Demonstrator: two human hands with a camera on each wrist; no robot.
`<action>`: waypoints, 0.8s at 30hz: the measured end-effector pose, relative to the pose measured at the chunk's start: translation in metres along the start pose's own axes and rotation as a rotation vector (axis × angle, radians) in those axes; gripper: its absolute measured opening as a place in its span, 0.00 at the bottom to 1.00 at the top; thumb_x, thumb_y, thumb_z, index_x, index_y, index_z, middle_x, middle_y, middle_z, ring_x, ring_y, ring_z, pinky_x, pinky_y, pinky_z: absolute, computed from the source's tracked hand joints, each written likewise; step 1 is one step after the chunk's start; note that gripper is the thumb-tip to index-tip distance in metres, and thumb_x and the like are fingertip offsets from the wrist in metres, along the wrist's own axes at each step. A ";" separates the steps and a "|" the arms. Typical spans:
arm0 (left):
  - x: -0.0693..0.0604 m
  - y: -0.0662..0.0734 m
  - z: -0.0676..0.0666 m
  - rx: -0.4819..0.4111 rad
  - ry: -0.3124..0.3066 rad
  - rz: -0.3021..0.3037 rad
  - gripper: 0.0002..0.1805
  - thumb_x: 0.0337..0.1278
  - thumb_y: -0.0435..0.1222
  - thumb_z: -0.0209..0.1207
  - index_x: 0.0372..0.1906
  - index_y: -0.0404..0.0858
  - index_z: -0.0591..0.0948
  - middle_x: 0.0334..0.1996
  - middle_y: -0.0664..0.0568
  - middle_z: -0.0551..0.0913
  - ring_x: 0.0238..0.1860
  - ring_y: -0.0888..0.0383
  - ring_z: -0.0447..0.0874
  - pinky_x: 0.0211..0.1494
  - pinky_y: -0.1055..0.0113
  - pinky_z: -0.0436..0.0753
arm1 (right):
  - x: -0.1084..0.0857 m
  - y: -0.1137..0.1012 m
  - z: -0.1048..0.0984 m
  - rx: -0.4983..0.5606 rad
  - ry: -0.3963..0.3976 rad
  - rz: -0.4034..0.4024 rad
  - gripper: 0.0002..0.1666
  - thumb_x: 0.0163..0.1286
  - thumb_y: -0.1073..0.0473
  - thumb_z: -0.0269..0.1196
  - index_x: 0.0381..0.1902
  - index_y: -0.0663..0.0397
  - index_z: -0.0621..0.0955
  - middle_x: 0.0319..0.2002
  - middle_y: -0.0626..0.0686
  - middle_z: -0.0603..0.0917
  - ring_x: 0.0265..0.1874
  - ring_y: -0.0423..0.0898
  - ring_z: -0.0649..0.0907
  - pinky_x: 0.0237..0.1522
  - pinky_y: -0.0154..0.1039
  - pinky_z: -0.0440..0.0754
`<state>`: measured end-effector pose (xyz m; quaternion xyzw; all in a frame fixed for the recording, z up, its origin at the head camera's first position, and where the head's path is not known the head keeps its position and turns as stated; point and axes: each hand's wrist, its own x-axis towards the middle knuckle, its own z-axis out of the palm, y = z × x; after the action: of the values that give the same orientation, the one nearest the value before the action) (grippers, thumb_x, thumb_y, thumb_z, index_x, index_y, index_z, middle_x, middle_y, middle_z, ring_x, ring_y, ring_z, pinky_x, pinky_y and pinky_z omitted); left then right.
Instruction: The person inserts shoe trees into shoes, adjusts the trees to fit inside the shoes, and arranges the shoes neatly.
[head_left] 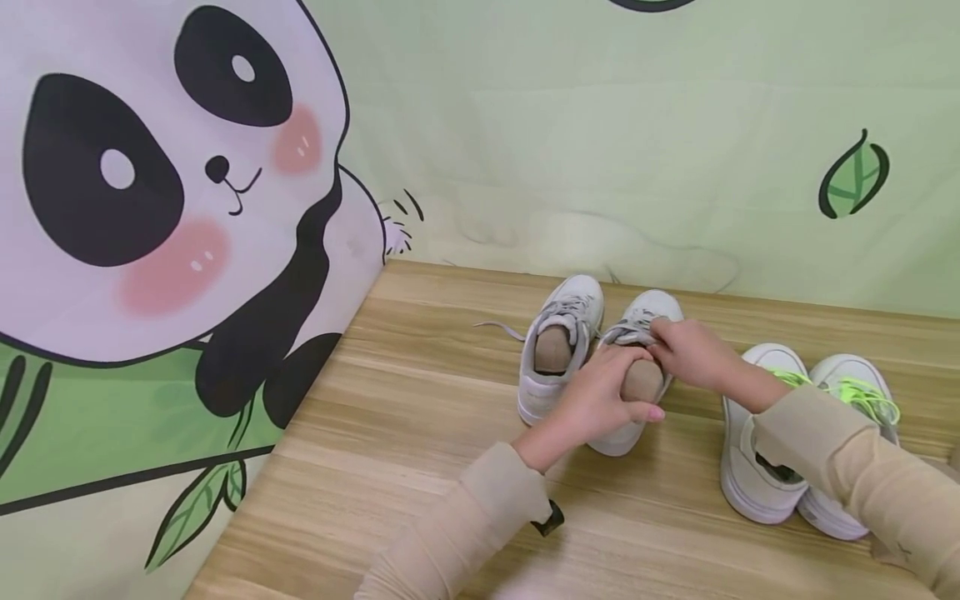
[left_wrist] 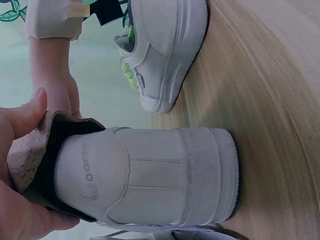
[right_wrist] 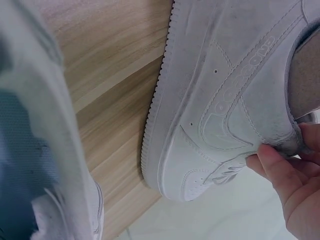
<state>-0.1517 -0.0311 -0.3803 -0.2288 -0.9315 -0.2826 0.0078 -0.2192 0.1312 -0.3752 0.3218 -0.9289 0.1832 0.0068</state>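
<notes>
A white sneaker with grey laces (head_left: pixel 618 439) stands on the wooden floor. A beige insole (head_left: pixel 642 381) sticks up at its heel opening, dark on the underside in the left wrist view. My left hand (head_left: pixel 600 396) grips that insole by its sides, thumb on one edge and fingers on the other. My right hand (head_left: pixel 693 354) pinches the sneaker's upper beside the laces, at the collar edge in the right wrist view. Its matching sneaker (head_left: pixel 538 392) stands to the left, a brown insole (head_left: pixel 552 350) lying inside and one lace trailing on the floor.
Another pair of white sneakers (head_left: pixel 757 479) with neon-green laces (head_left: pixel 862 398) stands to the right, partly under my right forearm. A pale green wall covering (head_left: pixel 525 167) rises behind the shoes. A printed panda (head_left: pixel 262 175) covers the left wall. Wooden flooring (head_left: pixel 337 467) extends in front.
</notes>
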 end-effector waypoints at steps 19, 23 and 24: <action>0.007 -0.007 0.000 -0.091 -0.052 0.016 0.34 0.31 0.53 0.68 0.49 0.48 0.70 0.53 0.59 0.71 0.54 0.62 0.67 0.54 0.71 0.68 | 0.000 0.002 0.002 0.029 0.031 0.042 0.08 0.60 0.66 0.53 0.21 0.57 0.70 0.13 0.47 0.65 0.14 0.41 0.66 0.19 0.33 0.63; 0.011 -0.008 -0.003 -0.142 -0.097 -0.019 0.36 0.30 0.55 0.68 0.51 0.47 0.70 0.52 0.59 0.72 0.51 0.64 0.69 0.51 0.73 0.69 | 0.000 0.003 0.003 0.033 0.023 0.052 0.09 0.61 0.65 0.53 0.21 0.57 0.70 0.13 0.47 0.65 0.14 0.41 0.66 0.18 0.33 0.63; 0.011 -0.008 -0.003 -0.149 -0.102 -0.031 0.37 0.29 0.55 0.68 0.51 0.47 0.70 0.51 0.59 0.72 0.50 0.64 0.69 0.50 0.74 0.69 | 0.000 0.004 0.003 0.035 0.021 0.058 0.09 0.61 0.65 0.53 0.21 0.57 0.69 0.13 0.47 0.65 0.14 0.41 0.66 0.18 0.33 0.63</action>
<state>-0.1657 -0.0340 -0.3800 -0.2281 -0.9105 -0.3394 -0.0610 -0.2211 0.1330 -0.3792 0.2928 -0.9344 0.2028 0.0056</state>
